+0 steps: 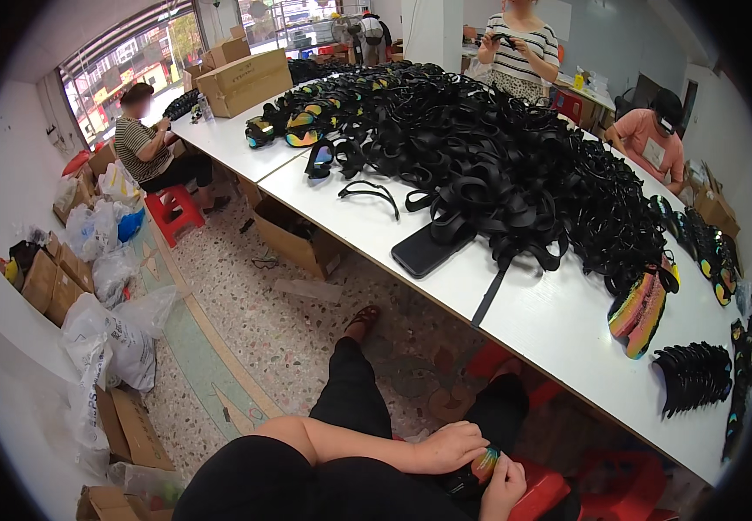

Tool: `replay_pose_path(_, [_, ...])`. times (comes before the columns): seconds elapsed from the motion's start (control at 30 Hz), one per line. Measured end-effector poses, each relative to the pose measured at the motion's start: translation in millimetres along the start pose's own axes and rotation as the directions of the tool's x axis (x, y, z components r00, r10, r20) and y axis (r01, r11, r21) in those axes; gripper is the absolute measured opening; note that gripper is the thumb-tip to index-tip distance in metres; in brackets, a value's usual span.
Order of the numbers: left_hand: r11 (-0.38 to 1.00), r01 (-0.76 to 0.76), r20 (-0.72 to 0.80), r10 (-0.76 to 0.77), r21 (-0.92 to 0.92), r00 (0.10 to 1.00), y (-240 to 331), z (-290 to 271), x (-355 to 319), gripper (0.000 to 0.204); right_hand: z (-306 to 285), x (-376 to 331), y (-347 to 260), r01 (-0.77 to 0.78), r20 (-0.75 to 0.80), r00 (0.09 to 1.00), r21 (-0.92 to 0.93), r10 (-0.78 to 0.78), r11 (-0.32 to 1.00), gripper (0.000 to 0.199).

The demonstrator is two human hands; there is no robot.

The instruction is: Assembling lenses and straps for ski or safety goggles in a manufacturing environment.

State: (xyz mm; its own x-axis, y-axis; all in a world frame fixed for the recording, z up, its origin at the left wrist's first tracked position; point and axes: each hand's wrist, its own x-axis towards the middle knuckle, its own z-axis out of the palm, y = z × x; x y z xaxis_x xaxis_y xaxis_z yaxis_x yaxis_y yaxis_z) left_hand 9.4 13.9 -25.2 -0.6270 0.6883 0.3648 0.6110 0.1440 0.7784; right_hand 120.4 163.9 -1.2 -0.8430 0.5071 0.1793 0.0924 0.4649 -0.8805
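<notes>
Low in front of me, over my lap, I hold a pair of goggles with an orange-green mirrored lens and dark frame. My left hand is closed on its upper left side, fingers bent over the edge. From the lower right my right hand pinches the other side of the goggles. The fingers partly cover the lens, and the lower part of the frame blends into my black trousers. Beside my right hand is a red plastic stool.
A white table carries a large heap of black goggles and straps, a phone, mirrored lenses and a row of black frames. Cardboard boxes and plastic bags lie around. Several people work nearby.
</notes>
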Motion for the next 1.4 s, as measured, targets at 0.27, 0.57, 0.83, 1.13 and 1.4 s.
replay_pose_path(0.27, [0.918,0.350,0.211,-0.310,-0.188,0.927,1,3,36,0.019,-26,24,30,-0.609,0.389,0.793,0.530,0.469,0.590,0.013])
replay_pose_path(0.57, [0.270,0.883,0.795,-0.390,-0.383,0.464,1,14,43,0.018,-49,30,66,-0.906,0.855,0.423,0.397,0.300,0.147,0.015])
replay_pose_path(0.83, [0.356,0.878,0.847,-0.307,-0.320,0.433,-2,-16,68,0.018,-41,69,37,-0.929,0.917,0.274,0.174,0.290,0.327,0.023])
replay_pose_path(1.13, [0.233,0.935,0.878,-0.342,-0.266,0.335,10,-20,84,0.013,-38,69,41,-0.971,0.945,0.228,0.203,0.236,0.127,0.022])
replay_pose_path(1.4, [0.353,0.900,0.799,-0.448,-0.256,0.402,20,-17,71,0.014,-41,66,33,-0.942,0.912,0.287,0.212,0.294,0.261,0.019])
